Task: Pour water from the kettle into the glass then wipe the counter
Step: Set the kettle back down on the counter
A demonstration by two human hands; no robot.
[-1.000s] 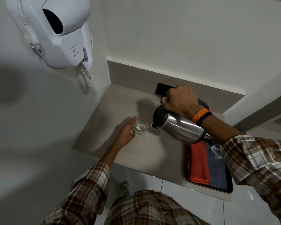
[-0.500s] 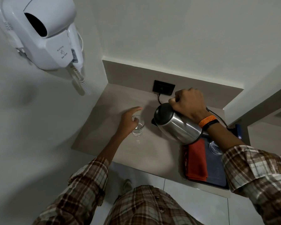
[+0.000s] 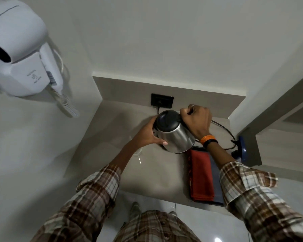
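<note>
The steel kettle [image 3: 177, 137] with a black lid stands nearly upright over the beige counter [image 3: 112, 130], near the back wall. My right hand [image 3: 197, 119] grips its handle from the right. My left hand [image 3: 147, 135] cups the kettle's left side, fingers around the body. The clear glass [image 3: 138, 151] stands on the counter just below my left wrist, mostly hidden by my forearm. A folded red cloth [image 3: 201, 177] lies in a dark tray [image 3: 217, 186] at the right front of the counter.
A black wall socket [image 3: 162, 100] with the kettle's cord [image 3: 224, 130] sits behind the kettle. A white wall hair dryer [image 3: 23, 62] hangs at upper left. A blue object [image 3: 242, 149] stands by the right wall. Tiled floor lies below the counter's front edge.
The kettle has swung from tilted at the glass to nearly upright and moved back. My left hand left the glass and now rests on the kettle's side.
</note>
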